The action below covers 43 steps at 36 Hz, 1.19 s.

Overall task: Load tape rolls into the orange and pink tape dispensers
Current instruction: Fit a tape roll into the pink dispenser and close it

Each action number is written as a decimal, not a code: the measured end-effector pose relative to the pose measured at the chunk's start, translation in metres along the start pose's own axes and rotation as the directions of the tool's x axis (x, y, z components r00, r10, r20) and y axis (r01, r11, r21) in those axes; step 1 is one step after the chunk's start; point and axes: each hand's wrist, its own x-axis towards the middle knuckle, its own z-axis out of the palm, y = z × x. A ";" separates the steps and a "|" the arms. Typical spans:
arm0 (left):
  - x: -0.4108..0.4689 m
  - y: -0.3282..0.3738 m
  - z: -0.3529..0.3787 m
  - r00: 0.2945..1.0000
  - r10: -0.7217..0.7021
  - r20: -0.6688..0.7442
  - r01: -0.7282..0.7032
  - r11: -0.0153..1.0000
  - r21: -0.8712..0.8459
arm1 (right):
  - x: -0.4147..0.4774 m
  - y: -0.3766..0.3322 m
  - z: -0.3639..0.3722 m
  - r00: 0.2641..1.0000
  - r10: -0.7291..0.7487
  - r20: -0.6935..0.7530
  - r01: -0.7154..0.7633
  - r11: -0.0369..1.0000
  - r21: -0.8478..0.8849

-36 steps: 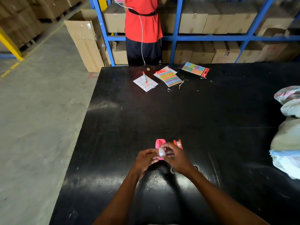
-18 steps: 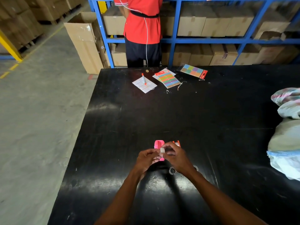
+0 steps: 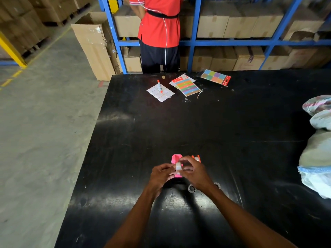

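A small white tape roll point(image 3: 178, 166) is pinched between the fingers of my left hand point(image 3: 161, 174) and my right hand point(image 3: 194, 173), just over the pink tape dispenser point(image 3: 175, 158) on the black table point(image 3: 232, 131). The orange dispenser point(image 3: 196, 157) stands right of the pink one, mostly hidden behind my right hand, with something white in it. Two small ring-shaped parts point(image 3: 191, 188) lie on the table by my right wrist; the second ring point(image 3: 217, 184) is partly hidden.
At the far edge lie a white label sheet with an orange marker point(image 3: 160, 86), a striped colour-sticker pack point(image 3: 187, 86) and another sticker pack point(image 3: 215, 77). Stuffed sacks point(image 3: 317, 153) crowd the right edge. A person in a red shirt point(image 3: 159, 24) stands at the blue shelves.
My hands stay together over the pink dispenser; the fingers have shifted slightly on the tape roll. The view has tilted a little, and the person in red has moved slightly.
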 end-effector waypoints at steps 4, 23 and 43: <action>0.002 -0.001 0.001 1.000 0.013 -0.019 -0.014 1.000 -0.024 | 0.003 0.002 0.001 1.000 0.010 -0.019 -0.010 1.000 0.010; 0.015 -0.016 -0.008 0.998 -0.062 0.026 0.061 0.997 0.047 | 0.007 0.020 0.002 0.995 0.069 0.074 -0.064 0.996 -0.067; 0.084 -0.025 -0.020 0.995 0.086 -0.049 -0.051 0.869 0.492 | 0.073 0.040 0.001 0.999 -0.013 0.048 0.041 0.756 -0.653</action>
